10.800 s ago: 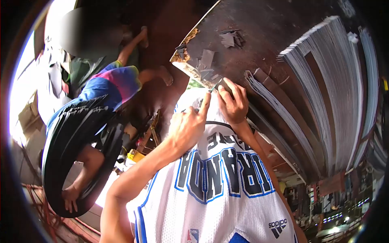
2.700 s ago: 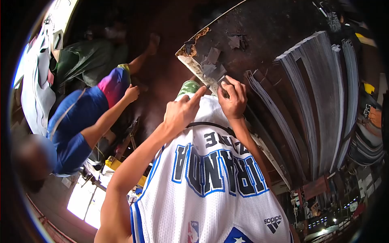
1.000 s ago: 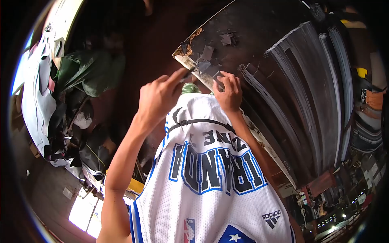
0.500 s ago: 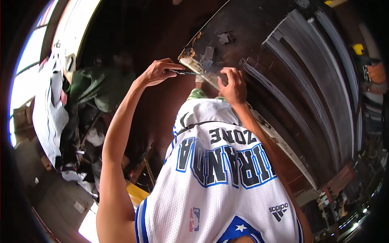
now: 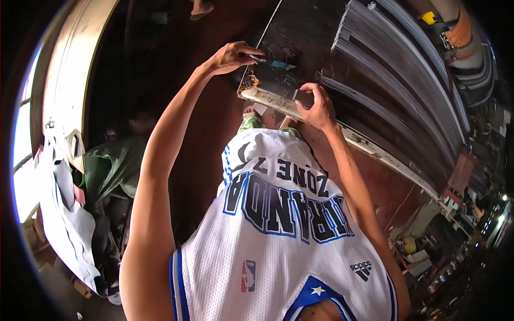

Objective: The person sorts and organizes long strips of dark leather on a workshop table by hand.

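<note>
Daylight floods in from the window (image 5: 21,160) on the left, and it's blown out to pure white. The white jersey (image 5: 278,235) glows, its lettering crisp. Up at the dark tabletop (image 5: 321,32) it's dim. The left hand (image 5: 233,56) is lit warm, with a small glint off the thin tool (image 5: 256,56). The right hand (image 5: 319,108) has its fingertips half lost in shadow. Fisheye bends every line, the corners go black and the edges smear soft.
</note>
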The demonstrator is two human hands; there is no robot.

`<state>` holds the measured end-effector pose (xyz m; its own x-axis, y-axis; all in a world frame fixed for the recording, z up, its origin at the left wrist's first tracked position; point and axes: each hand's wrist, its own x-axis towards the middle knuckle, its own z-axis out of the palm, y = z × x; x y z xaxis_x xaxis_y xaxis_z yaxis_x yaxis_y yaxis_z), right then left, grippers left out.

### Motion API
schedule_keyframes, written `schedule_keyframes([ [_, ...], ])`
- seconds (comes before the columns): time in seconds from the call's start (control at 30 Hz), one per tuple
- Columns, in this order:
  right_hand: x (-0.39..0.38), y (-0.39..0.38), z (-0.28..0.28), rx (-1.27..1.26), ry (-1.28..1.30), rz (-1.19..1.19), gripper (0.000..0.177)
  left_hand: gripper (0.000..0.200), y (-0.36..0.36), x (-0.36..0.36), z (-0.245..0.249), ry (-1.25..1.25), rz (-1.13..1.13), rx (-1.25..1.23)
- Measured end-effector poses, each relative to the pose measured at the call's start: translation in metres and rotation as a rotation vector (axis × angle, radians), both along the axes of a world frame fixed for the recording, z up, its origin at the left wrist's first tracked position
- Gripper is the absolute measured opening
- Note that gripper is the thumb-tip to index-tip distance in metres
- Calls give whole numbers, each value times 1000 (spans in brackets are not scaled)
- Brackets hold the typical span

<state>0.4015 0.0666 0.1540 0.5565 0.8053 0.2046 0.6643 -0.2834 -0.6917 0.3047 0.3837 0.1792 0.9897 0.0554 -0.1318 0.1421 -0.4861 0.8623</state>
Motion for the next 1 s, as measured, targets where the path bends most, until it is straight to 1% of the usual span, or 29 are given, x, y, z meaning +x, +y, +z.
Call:
schedule_keyframes([
  [0.07,6,-8,-9,54,74,-18,43,35,-13,-3,5,3,-96,153],
  [0.1,5,-12,-15,-4,88,-20,44,36,-18,-11,4,56,-139,167],
  [0.13,7,-14,-17,-3,84,-47,44,34,-24,-15,3,94,-192,197],
  [0.2,11,-19,-19,-56,39,21,44,34,-38,-24,1,111,-235,132],
  [0.33,12,-33,-28,-88,15,21,38,33,-57,-11,-23,128,-338,155],
  [0.4,13,-37,-32,-87,6,14,36,34,-56,3,-27,143,-268,163],
  [0.43,14,-37,-31,-89,-5,14,35,34,-50,9,-34,16,-245,180],
  [0.47,15,-37,-32,-89,-6,12,35,34,-44,16,-42,24,-221,221],
  [0.57,15,-36,-32,-77,-22,8,34,34,-40,28,-33,51,-163,202],
  [0.67,16,-34,-30,-106,18,4,34,35,-47,19,-32,57,-120,200],
  [0.73,17,-33,-31,-140,-10,12,35,35,-59,13,-32,10,-192,152],
  [0.83,20,-34,-34,-146,-16,18,35,35,-74,18,-44,52,-174,111],
  [0.9,22,-32,-36,-151,-20,23,35,36,-76,23,-49,3,-89,232],
  [0.93,22,-32,-36,-158,-18,32,35,36,-74,23,-51,7,-81,225],
  [1.0,21,-30,-37,-178,-1,22,36,32,-67,23,-49,-81,-45,251],
])
